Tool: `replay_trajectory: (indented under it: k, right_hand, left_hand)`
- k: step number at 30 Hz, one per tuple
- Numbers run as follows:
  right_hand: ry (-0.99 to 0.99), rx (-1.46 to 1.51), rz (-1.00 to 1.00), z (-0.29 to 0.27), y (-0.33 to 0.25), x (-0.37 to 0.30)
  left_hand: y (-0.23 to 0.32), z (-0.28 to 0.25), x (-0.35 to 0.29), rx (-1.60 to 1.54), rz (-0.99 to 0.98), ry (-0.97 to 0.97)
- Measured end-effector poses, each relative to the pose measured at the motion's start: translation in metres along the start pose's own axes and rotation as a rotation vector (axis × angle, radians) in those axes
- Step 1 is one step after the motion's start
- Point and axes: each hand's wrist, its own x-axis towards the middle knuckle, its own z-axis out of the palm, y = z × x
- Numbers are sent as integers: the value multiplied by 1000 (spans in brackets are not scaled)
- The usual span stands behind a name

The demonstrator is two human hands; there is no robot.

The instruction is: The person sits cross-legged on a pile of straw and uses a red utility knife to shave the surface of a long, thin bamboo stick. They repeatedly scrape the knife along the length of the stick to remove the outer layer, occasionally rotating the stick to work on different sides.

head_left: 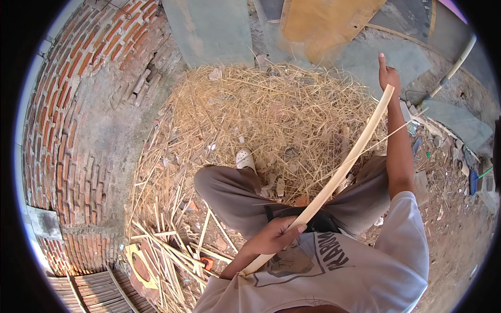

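A long, pale strip of split bamboo [344, 169] slants across my lap, its lower end against my shirt. My left hand [276, 235] is closed around it near that lower end, with the thumb lying along the strip. My right hand [390, 78] is stretched far forward, beside the strip's upper end. One digit points straight ahead and the other fingers look folded; whatever they hold, if anything, is hidden. A thin sliver [399, 129] sticks out from the strip and crosses my right forearm.
Straw-like shavings [266, 115] cover the ground ahead. Several cut bamboo strips [180, 250] lie at my left, close to an orange object [207, 263]. A brick wall [68, 151] rises on the left. Grey sheets [211, 34] and an orange-brown one [326, 26] stand at the back.
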Motion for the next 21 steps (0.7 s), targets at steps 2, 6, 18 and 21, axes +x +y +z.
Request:
replay_trajectory:
  k: [2,6,18,21]
  right_hand:
    - [-64,-3,-243,25,-21,-52]
    - [-475,-49,-687,25,-60,-181]
    - [-400,-117,-908,31,-66,-203]
    - [-494,-80,-1047,27,-65,-233]
  left_hand:
    - [-21,-7,7,-91,67,159]
    - [-3,-16,24,-85,49,399]
    - [10,-6,30,6,59,403]
    - [7,-10,36,-36,98,422]
